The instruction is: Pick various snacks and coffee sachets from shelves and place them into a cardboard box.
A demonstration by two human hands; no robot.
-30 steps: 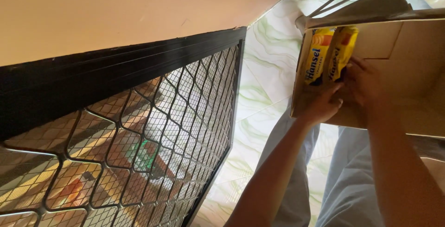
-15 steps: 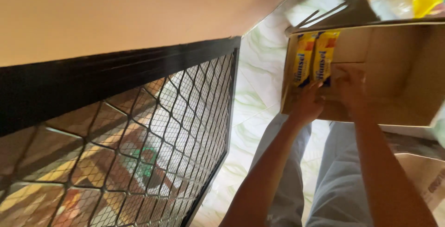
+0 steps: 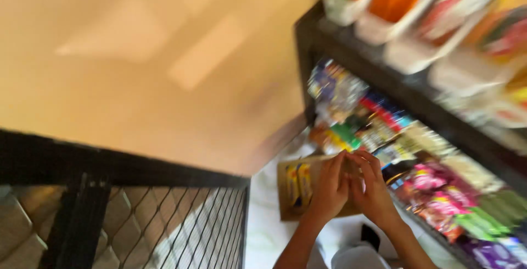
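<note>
The head view is blurred by motion. My left hand and my right hand are raised side by side, fingertips nearly touching, over the right part of an open cardboard box. Two yellow packets stand inside the box, just left of my left hand. The blur hides whether either hand grips anything.
A black shelf rack packed with colourful snack packs fills the right side. White tubs with orange contents sit on top of it. A black wire-mesh panel runs along the lower left below a tan wall. The floor is pale.
The view has swung up and right, bringing the snack shelves into sight. The box and hands now sit lower and smaller. The yellow packets are no longer in my hands' grasp.
</note>
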